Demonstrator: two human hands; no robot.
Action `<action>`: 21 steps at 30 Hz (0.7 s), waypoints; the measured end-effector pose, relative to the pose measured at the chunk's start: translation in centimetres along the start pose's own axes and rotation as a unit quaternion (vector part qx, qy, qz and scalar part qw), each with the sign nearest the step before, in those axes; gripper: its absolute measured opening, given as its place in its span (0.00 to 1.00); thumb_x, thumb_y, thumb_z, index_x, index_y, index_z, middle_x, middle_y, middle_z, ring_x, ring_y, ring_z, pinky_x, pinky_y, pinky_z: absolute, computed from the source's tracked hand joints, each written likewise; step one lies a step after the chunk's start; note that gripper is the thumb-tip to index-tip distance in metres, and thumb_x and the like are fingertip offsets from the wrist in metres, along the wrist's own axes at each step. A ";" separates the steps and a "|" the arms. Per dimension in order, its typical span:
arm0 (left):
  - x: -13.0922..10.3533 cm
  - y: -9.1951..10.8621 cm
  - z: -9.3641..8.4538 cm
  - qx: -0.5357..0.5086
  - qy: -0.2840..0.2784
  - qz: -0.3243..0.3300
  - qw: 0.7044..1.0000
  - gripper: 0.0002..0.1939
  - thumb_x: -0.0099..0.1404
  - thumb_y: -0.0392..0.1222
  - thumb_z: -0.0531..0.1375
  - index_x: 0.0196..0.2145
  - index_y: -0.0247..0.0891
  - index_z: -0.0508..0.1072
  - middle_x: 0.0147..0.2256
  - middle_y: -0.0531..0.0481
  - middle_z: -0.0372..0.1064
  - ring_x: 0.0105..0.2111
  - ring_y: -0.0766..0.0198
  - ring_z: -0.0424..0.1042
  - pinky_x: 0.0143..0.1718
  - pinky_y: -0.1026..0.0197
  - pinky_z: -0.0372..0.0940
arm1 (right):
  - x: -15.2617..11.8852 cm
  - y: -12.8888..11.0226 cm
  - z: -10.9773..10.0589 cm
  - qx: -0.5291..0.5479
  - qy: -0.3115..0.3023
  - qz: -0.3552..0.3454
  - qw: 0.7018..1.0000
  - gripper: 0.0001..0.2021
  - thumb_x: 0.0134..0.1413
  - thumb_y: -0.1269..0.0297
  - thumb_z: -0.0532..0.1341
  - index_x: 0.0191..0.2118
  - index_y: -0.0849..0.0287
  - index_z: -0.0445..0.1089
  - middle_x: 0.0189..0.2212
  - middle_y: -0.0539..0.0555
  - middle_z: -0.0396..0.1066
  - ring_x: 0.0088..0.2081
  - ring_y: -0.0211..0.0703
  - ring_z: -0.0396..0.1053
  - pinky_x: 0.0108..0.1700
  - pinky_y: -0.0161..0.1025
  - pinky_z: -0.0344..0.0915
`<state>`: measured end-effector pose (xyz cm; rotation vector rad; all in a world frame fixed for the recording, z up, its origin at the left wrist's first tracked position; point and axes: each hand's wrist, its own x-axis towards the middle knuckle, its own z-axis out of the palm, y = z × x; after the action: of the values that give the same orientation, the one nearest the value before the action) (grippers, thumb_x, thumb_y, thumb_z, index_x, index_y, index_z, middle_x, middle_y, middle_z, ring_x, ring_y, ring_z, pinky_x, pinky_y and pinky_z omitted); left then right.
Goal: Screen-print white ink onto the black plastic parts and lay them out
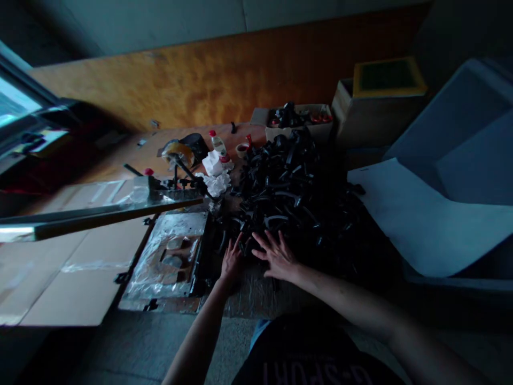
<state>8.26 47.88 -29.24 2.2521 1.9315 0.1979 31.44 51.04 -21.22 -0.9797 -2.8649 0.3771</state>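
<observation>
A large heap of black, curved, handle-like parts (280, 187) lies across the middle of the workbench. At its near left edge, my left hand (232, 260) reaches in with its fingers apart. My right hand (276, 256) is spread over the front of the heap, palm down, the fingertips at the black parts. Neither hand shows anything held. Left of my left hand sits a flat plate wrapped in clear plastic (160, 278), with rounded pieces set in its middle. The dim light hides the exact shape of most parts.
A hinged frame (100, 216) juts over cardboard (72, 267) on the left. Behind the plate are crumpled white paper (216, 183), a red-capped bottle (218, 144) and a tape roll (178, 154). A cardboard box (320, 130) stands at the back; a grey bin (473, 139) is at right.
</observation>
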 end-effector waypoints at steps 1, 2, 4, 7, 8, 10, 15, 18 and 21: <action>0.2 -0.1 -0.3 -0.005 0.000 0.013 1.000 0.33 0.57 0.39 0.61 0.61 0.45 0.63 0.64 0.44 0.55 0.67 0.51 0.47 0.65 0.42 0.48 | 0.5 0.1 -1.0 0.004 -0.008 0.026 1.000 0.41 0.44 0.52 0.70 0.65 0.48 0.56 0.71 0.54 0.30 0.67 0.70 0.39 0.61 0.70 0.48; 0.3 -0.3 -0.5 -0.011 0.002 0.020 1.000 0.32 0.57 0.37 0.61 0.60 0.44 0.65 0.63 0.44 0.58 0.66 0.53 0.51 0.65 0.44 0.49 | 0.7 0.4 -2.0 0.010 -0.016 0.048 0.999 0.43 0.43 0.54 0.71 0.65 0.49 0.55 0.70 0.56 0.33 0.67 0.69 0.43 0.61 0.66 0.52; 0.3 -1.0 -0.8 -0.037 0.000 0.008 0.999 0.31 0.55 0.36 0.60 0.58 0.43 0.67 0.62 0.44 0.60 0.63 0.54 0.57 0.63 0.49 0.55 | -0.1 1.7 -4.3 0.026 -0.029 0.076 0.996 0.44 0.41 0.54 0.73 0.64 0.53 0.57 0.69 0.59 0.42 0.66 0.65 0.48 0.61 0.59 0.56; -0.1 -2.9 -1.0 -0.095 -0.006 -0.033 0.995 0.31 0.56 0.36 0.56 0.59 0.45 0.66 0.61 0.47 0.62 0.57 0.56 0.67 0.53 0.56 0.67 | -4.8 4.7 -8.5 0.017 0.006 0.103 0.995 0.35 0.47 0.53 0.70 0.60 0.55 0.63 0.65 0.57 0.54 0.65 0.57 0.50 0.63 0.53 0.54; -0.3 -3.5 -1.1 -0.104 0.002 -0.044 0.994 0.31 0.57 0.37 0.54 0.59 0.45 0.65 0.60 0.46 0.63 0.55 0.55 0.69 0.51 0.56 0.69 | -7.3 5.7 -10.2 -0.003 0.039 0.122 0.992 0.31 0.50 0.54 0.68 0.60 0.54 0.64 0.64 0.56 0.57 0.66 0.55 0.49 0.64 0.53 0.53; -0.5 -4.2 -1.8 -0.096 0.040 -0.053 0.993 0.30 0.59 0.39 0.50 0.60 0.44 0.64 0.59 0.43 0.64 0.55 0.52 0.69 0.51 0.52 0.69 | -13.1 7.5 -13.9 -0.077 0.125 0.179 0.973 0.25 0.56 0.58 0.63 0.59 0.53 0.65 0.64 0.54 0.57 0.68 0.53 0.44 0.66 0.55 0.47; 1.4 1.6 -5.7 -0.062 0.158 -0.026 0.985 0.24 0.65 0.47 0.48 0.57 0.42 0.66 0.59 0.40 0.63 0.57 0.46 0.66 0.54 0.45 0.65 | -27.5 9.9 -22.9 -0.298 0.257 0.407 0.824 0.19 0.64 0.61 0.53 0.58 0.59 0.65 0.66 0.58 0.50 0.69 0.63 0.31 0.63 0.71 0.34; 4.4 10.8 -6.9 -0.106 0.178 0.027 0.978 0.20 0.66 0.48 0.51 0.51 0.41 0.71 0.58 0.41 0.65 0.56 0.47 0.67 0.54 0.45 0.65 | -32.9 11.5 -25.7 -0.327 0.247 0.503 0.761 0.21 0.66 0.60 0.50 0.58 0.62 0.65 0.65 0.64 0.51 0.66 0.70 0.43 0.59 0.72 0.42; 7.2 21.9 -5.7 -0.209 0.141 0.130 0.959 0.16 0.65 0.46 0.54 0.47 0.41 0.75 0.54 0.43 0.69 0.53 0.52 0.69 0.54 0.50 0.66 | -36.0 13.2 -27.2 -0.282 0.209 0.560 0.750 0.21 0.65 0.63 0.49 0.62 0.55 0.62 0.61 0.64 0.59 0.55 0.60 0.64 0.53 0.61 0.58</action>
<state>29.36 51.99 -19.12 2.2585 1.5046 0.9140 72.14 44.56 1.43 -2.4197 -1.6536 -0.6440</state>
